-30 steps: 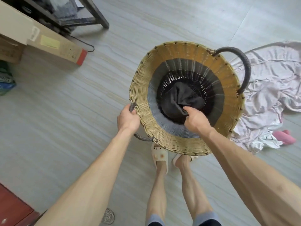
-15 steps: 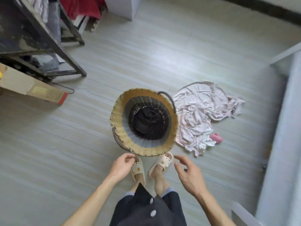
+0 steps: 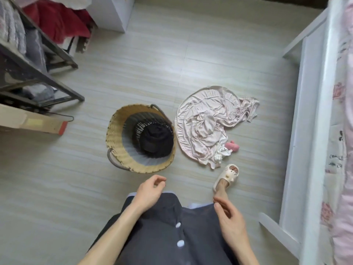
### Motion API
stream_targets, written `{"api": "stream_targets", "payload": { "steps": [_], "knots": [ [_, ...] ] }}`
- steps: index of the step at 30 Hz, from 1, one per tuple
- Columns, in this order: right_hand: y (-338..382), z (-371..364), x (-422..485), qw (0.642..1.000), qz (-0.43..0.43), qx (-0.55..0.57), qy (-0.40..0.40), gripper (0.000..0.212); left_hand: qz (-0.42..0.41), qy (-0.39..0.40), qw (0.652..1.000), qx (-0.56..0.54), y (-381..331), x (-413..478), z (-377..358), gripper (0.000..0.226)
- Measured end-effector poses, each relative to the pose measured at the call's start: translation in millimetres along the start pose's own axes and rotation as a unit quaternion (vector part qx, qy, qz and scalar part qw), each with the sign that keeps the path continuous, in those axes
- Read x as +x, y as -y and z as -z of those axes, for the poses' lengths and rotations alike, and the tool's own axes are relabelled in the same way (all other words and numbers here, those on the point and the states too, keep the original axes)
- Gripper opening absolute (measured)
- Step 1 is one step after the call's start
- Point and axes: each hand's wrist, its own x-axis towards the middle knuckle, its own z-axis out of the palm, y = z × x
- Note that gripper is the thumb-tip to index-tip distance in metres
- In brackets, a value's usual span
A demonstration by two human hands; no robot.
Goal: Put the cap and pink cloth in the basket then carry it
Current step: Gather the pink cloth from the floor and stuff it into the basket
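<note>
A round woven basket (image 3: 116,138) with dark handles stands on the floor ahead of me. A dark cap (image 3: 155,137) lies at its bottom. The pale pink cloth (image 3: 206,123) is crumpled on the floor just right of the basket, not touching my hands. My left hand (image 3: 150,190) hovers below the basket's near rim, fingers loosely curled, holding nothing. My right hand (image 3: 231,222) hangs lower right over my dark clothing, fingers apart and empty.
A dark metal rack (image 3: 38,79) with folded fabrics and a long cardboard box (image 3: 32,121) stand at the left. A white bed frame (image 3: 309,131) runs along the right. A small pink object (image 3: 232,146) lies by the cloth. My slippered foot (image 3: 227,176) steps right.
I let go of the basket handle and the cap, and stood up, so the basket looks farther away. Both hands pulled back empty. My right foot moved toward the cloth.
</note>
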Motion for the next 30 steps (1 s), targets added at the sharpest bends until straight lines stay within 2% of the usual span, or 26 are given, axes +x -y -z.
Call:
{"api": "stream_targets", "payload": {
  "steps": [5, 9, 12, 15, 20, 22, 25, 28, 30],
  "knots": [
    [8.2, 99.2, 79.4, 0.988, 0.021, -0.124, 0.090, 0.016, 0.057, -0.056, 0.995, -0.053, -52.2, 24.1, -66.3, 0.016],
    [28.5, 158.1, 158.0, 0.963, 0.051, -0.234, 0.124, 0.014, 0.077, -0.052, 0.993, -0.067, -88.7, 60.0, -123.8, 0.022],
    [37.2, 171.0, 228.3, 0.942, 0.088, -0.294, 0.133, 0.016, 0.084, -0.034, 0.994, -0.062, -103.7, 105.4, -162.0, 0.025],
    [27.8, 155.0, 312.8, 0.915, 0.120, -0.354, 0.152, 0.029, 0.101, -0.027, 0.992, -0.063, -99.6, 172.5, -195.5, 0.026],
    [-9.9, 96.6, 472.3, 0.865, 0.146, -0.444, 0.183, 0.050, 0.128, -0.065, 0.989, -0.028, -56.1, 313.9, -246.0, 0.037],
    [-36.6, 64.6, 546.9, 0.837, 0.146, -0.491, 0.193, 0.063, 0.140, -0.079, 0.987, -0.018, -23.0, 380.6, -271.2, 0.044],
    [-68.2, 15.7, 652.9, 0.797, 0.165, -0.549, 0.191, 0.069, 0.163, -0.106, 0.981, -0.004, 31.5, 472.9, -302.0, 0.053],
    [-90.0, -31.2, 737.7, 0.791, 0.215, -0.558, 0.131, 0.086, 0.172, -0.163, 0.971, 0.031, 86.8, 540.5, -328.0, 0.057],
    [-107.7, -56.1, 778.9, 0.794, 0.192, -0.564, 0.116, 0.107, 0.170, -0.200, 0.962, 0.073, 120.2, 574.0, -340.7, 0.061]
  ]
}}
